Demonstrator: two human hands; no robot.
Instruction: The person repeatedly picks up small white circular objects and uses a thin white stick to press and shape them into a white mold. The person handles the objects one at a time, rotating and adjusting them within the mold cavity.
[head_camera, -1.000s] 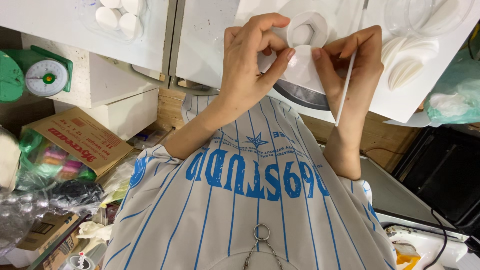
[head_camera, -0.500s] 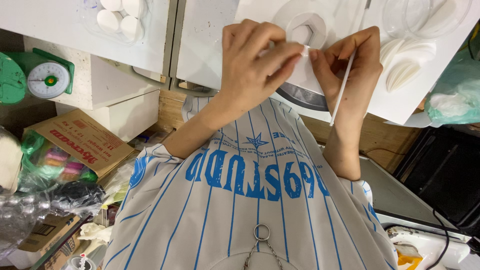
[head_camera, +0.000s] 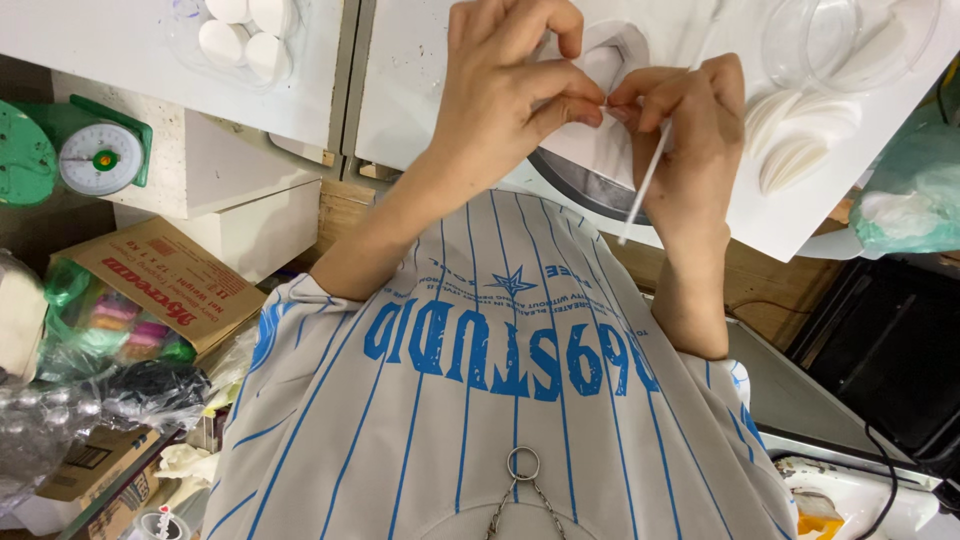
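Two hands: left hand (head_camera: 510, 90) pinching one white sheet (head_camera: 610, 130); right hand (head_camera: 685, 120) gripping one thin white stick (head_camera: 640, 190).

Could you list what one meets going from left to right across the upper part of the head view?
Green kitchen scale → white discs in clear tray → left hand → right hand → clear plastic container → green plastic bag.

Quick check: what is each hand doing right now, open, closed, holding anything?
Left hand: closed, fingertips pinching the edge of the white moulded piece.
Right hand: closed, holding a thin white stick and pinching the same piece.
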